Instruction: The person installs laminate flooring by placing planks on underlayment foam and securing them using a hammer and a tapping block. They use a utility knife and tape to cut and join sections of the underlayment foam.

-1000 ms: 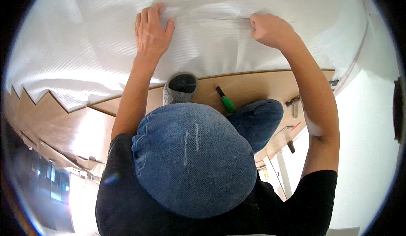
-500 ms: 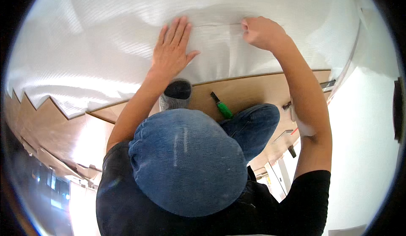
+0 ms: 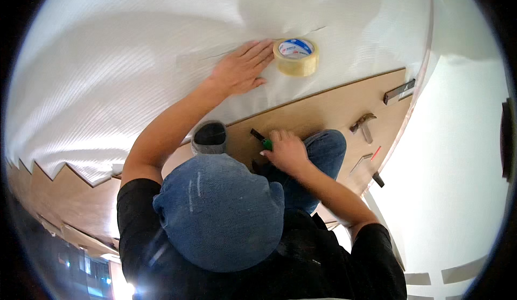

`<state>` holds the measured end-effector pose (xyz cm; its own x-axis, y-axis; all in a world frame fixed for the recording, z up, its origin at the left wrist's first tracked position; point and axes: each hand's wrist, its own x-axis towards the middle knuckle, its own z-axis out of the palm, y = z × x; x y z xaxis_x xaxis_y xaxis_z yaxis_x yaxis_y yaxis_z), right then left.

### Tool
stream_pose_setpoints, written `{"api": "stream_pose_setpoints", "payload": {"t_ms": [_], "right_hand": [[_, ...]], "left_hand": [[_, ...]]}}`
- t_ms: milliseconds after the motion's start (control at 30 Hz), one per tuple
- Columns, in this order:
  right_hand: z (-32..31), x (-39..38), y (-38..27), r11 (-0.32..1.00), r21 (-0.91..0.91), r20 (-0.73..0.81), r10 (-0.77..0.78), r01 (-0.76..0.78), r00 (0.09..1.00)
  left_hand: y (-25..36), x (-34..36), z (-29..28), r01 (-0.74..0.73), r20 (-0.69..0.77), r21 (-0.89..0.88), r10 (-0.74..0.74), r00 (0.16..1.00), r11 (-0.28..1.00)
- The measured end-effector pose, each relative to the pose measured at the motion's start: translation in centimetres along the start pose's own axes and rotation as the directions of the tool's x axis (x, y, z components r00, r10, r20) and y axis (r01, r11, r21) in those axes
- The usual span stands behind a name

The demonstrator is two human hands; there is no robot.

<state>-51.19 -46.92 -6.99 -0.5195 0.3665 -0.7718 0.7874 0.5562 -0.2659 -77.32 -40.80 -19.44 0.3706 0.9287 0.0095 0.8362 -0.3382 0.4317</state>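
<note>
My left hand [image 3: 243,68] lies flat on a white, finely ribbed sheet [image 3: 161,58], fingers stretched out. Its fingertips reach the side of a roll of clear tape [image 3: 302,66], which has a blue and white inner ring. A thin dark slit or crease runs across the sheet near the hand and the roll. Lower down, my right hand [image 3: 288,152] is closed over the green handle of a utility knife [image 3: 257,135]. Its dark front end points up and left over the wood-coloured boards [image 3: 323,109]. The fingers hide most of the handle.
On the boards at the right are a hammer [image 3: 364,126], a dark square-like tool [image 3: 398,92] and a red pencil-like stick [image 3: 376,153]. My foot [image 3: 210,137] and bent knee [image 3: 326,149] rest by the board edge. Stepped board ends [image 3: 67,176] run along the left. A white wall rises at the right.
My right hand has left the sheet and come down onto the utility knife. The tape roll, unseen before, now sits by my left fingertips. My left hand has turned rightward; the whole view has shifted.
</note>
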Motion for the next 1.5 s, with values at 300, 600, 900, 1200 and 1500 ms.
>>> {"api": "stream_pose_setpoints", "payload": {"t_ms": [300, 600, 900, 1200, 1500], "right_hand": [[2.6, 0.4, 3.1, 0.763, 0.634, -0.16, 0.287, -0.125, 0.944], [-14.4, 12.0, 3.0, -0.446, 0.87, 0.103, 0.582, 0.211, 0.807], [-12.7, 9.3, 1.5, -0.521, 0.761, 0.049, 0.641, 0.387, 0.766], [-7.2, 8.3, -4.9, -0.077, 0.925, -0.282, 0.519, 0.372, 0.807], [-3.9, 9.6, -3.4, 0.841, 0.425, -0.619, -0.001, 0.336, 0.785]], "left_hand": [[0.4, 0.1, -0.7, 0.015, 0.046, 0.02, -0.016, 0.999, 1.0], [0.0, 0.3, -0.8, -0.045, 0.093, 0.055, 0.04, 0.995, 0.997], [0.2, -0.2, -0.6, -0.007, 0.133, 0.059, 0.0, 0.991, 0.998], [-2.3, 3.8, -3.4, 0.634, 0.618, -0.773, -0.19, 0.763, 0.033], [-4.3, 6.4, -2.4, 0.75, 0.75, -0.66, -0.114, 0.652, -0.052]]}}
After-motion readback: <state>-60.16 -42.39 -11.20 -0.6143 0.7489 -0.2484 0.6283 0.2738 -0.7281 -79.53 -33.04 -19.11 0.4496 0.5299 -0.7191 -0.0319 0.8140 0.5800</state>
